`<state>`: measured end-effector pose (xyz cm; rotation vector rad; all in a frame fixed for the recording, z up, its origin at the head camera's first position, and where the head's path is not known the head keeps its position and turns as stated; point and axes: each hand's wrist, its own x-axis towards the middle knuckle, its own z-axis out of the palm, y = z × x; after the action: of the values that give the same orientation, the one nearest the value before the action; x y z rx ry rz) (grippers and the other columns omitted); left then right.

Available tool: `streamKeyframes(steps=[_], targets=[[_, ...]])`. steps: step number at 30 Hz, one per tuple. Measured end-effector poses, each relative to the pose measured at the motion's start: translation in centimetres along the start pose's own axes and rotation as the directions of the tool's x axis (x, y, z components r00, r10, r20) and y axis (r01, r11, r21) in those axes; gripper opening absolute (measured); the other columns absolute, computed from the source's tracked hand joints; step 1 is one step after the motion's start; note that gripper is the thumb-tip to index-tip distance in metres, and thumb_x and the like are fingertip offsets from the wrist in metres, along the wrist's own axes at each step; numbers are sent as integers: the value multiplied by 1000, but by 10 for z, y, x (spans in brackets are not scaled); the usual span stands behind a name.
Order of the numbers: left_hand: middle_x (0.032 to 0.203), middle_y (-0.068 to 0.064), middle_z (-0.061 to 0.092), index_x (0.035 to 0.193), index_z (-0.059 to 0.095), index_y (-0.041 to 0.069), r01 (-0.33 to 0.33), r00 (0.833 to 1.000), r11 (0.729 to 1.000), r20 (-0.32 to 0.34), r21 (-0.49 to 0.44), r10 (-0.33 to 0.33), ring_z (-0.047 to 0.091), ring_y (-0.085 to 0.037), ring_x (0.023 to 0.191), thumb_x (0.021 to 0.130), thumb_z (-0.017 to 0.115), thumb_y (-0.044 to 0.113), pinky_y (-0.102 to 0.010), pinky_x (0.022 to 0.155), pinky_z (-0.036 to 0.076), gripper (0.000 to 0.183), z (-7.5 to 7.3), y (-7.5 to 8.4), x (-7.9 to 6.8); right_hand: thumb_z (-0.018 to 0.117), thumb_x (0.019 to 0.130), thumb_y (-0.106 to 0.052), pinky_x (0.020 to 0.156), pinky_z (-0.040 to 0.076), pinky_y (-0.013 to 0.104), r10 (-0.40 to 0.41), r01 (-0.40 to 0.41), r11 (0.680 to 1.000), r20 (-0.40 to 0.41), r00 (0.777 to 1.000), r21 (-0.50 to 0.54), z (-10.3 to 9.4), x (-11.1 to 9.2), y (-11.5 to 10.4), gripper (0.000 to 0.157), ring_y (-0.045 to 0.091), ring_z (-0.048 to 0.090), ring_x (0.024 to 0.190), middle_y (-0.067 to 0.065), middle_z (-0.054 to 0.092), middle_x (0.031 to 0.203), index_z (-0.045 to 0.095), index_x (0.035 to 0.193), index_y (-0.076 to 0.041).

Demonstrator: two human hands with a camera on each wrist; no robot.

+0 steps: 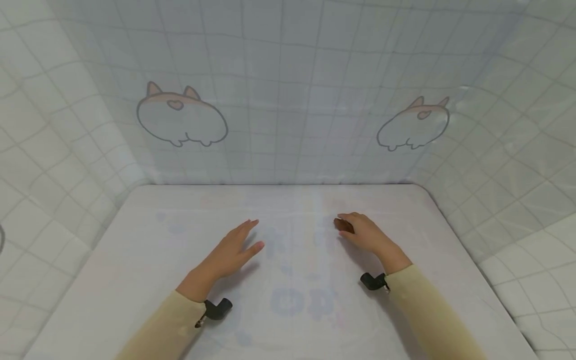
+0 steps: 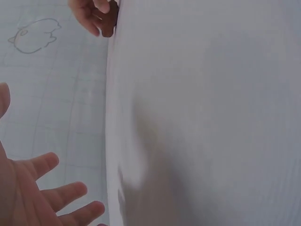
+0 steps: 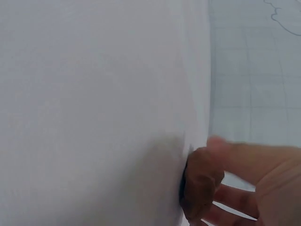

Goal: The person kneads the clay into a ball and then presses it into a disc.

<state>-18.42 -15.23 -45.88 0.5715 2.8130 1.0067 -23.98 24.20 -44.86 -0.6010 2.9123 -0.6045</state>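
My right hand (image 1: pixel 365 234) grips a small brown lumpy object (image 1: pixel 344 225) low over the right half of the white-covered table. In the right wrist view the lump (image 3: pixel 200 181) has an uneven, rounded surface and a dark strip along its table side. The thumb lies on one face and the fingers curl behind it; they hide part of it. Out to the left, my left hand (image 1: pixel 229 252) hovers above the cloth with thumb and fingers spread and nothing held. Its straight fingers show in the left wrist view, where the brown lump (image 2: pixel 109 21) appears at the top in the other hand.
A pale printed cloth covers the table (image 1: pixel 288 210). Grid-patterned curtains (image 1: pixel 279 100) with cartoon animal drawings rise at the back and along both sides. A black wrist device (image 1: pixel 218 309) sits at the left cuff, and another black device (image 1: pixel 373 281) at the right.
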Motion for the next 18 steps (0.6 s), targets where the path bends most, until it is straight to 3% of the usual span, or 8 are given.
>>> streamKeyframes(steps=[8,15,18], targets=[[162,-13,28,159,28,15,53,999,982,6,-181,-53,26,-37,148,103,44,58,-60,115,22,72,9,8,2,71,95,-10,99,46,49,45,-46,998,-9,999,-47,3,4,-5,44,36,56,117,17,61,124,59,136,-2],[161,-12,30,158,31,18,89,996,961,-2,-264,-92,33,-36,145,103,45,56,-60,114,25,67,13,18,4,71,95,-12,97,48,48,65,-61,996,-66,996,60,4,3,-11,45,32,58,115,14,62,121,59,139,-7],[161,-9,31,157,33,19,90,995,952,-10,-294,-97,35,-33,144,104,45,55,-59,113,27,65,15,21,5,71,95,-12,93,50,45,43,-29,992,-116,992,122,3,1,-18,46,29,61,111,13,62,121,59,139,-7]])
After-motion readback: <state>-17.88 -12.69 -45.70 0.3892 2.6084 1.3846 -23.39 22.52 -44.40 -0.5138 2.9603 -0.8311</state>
